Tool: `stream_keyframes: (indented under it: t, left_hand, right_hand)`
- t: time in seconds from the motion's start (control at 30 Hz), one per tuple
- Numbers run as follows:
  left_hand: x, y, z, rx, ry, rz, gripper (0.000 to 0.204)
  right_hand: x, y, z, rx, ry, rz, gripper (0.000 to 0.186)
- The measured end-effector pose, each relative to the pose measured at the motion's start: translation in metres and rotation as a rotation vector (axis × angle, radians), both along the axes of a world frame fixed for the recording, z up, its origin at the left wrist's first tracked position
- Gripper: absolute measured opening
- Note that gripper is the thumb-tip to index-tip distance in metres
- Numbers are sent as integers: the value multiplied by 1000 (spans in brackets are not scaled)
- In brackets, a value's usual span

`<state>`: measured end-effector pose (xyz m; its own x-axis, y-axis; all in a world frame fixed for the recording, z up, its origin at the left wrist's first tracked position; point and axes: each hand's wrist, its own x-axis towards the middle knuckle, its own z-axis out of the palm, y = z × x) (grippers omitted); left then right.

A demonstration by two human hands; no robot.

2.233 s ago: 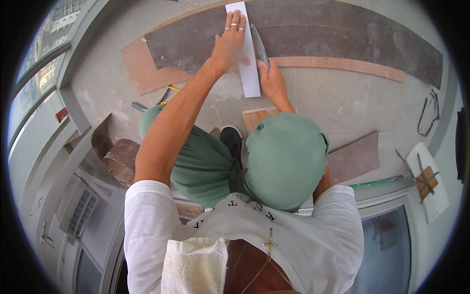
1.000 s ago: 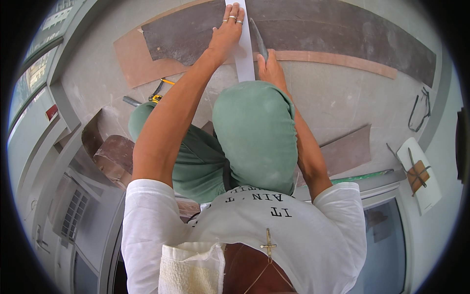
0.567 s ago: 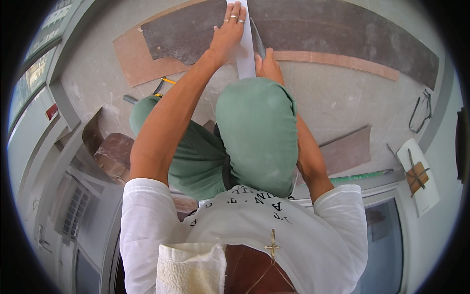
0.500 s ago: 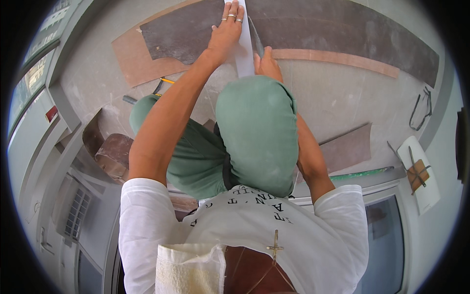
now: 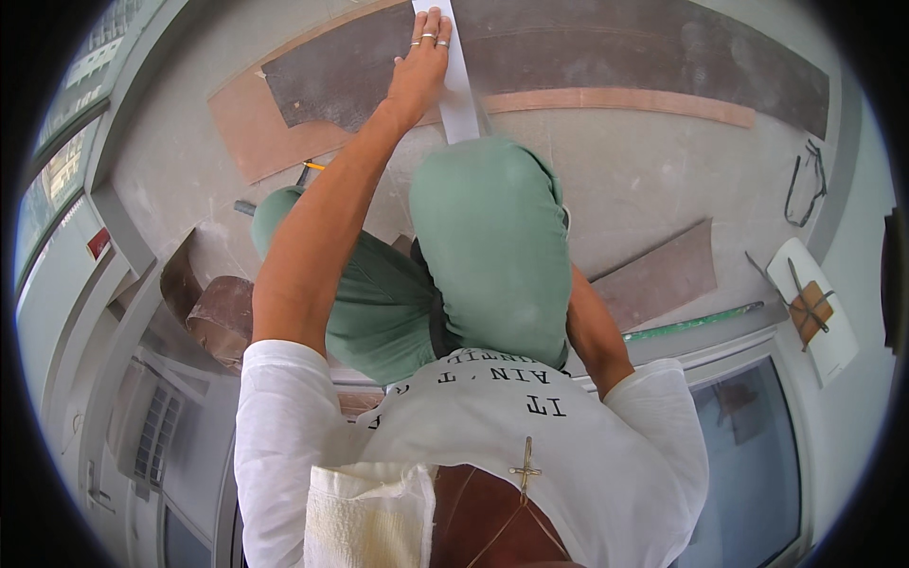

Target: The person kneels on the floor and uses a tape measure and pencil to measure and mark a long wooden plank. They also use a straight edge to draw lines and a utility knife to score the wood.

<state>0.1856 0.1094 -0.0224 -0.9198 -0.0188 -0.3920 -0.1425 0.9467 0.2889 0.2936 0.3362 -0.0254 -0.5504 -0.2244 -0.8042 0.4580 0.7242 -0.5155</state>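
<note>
My left hand (image 5: 421, 74) lies with its fingers stretched flat on a long white strip (image 5: 460, 109), pressing it across a dark brown sheet (image 5: 615, 62). Beneath that sheet a lighter tan sheet (image 5: 251, 133) shows along the left and near edges. My right hand is hidden behind my raised knee; only its forearm (image 5: 595, 327) shows. A blurred grey sliver (image 5: 484, 119) stands along the strip's right side near the knee, perhaps part of the blade; I cannot tell more.
An offcut (image 5: 663, 272) and a green straight bar (image 5: 696, 322) lie to the right, with dark-framed glasses (image 5: 806, 185) farther out. A white board with a tied brown block (image 5: 811, 310) is by the right wall. Curled brown pieces (image 5: 222, 317) sit at the left, near a yellow-and-black tool (image 5: 311, 168).
My right hand, which held a knife with a pointed grey blade beside the strip, has drawn back toward me behind the knee. My left hand still presses on the strip.
</note>
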Motion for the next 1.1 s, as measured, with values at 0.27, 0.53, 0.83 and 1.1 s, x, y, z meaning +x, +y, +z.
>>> stream_keyframes:
  t: [0.27, 0.53, 0.83, 1.1]
  left_hand:
    - [-12, 1, 24, 131, -50, 2, 133]
    - [-11, -2, 21, 131, -44, 10, 135]
    - [-15, 3, 25, 129, -78, 9, 134]
    - [-14, 2, 21, 162, -59, 9, 137]
  right_hand:
    - [-65, -33, 11, -112, 151, -77, 41]
    - [-80, -47, -1, -136, 201, -76, 43]
    - [-80, -57, 11, 70, 237, 30, 43]
    - [-24, -32, -20, 58, 209, -57, 46]
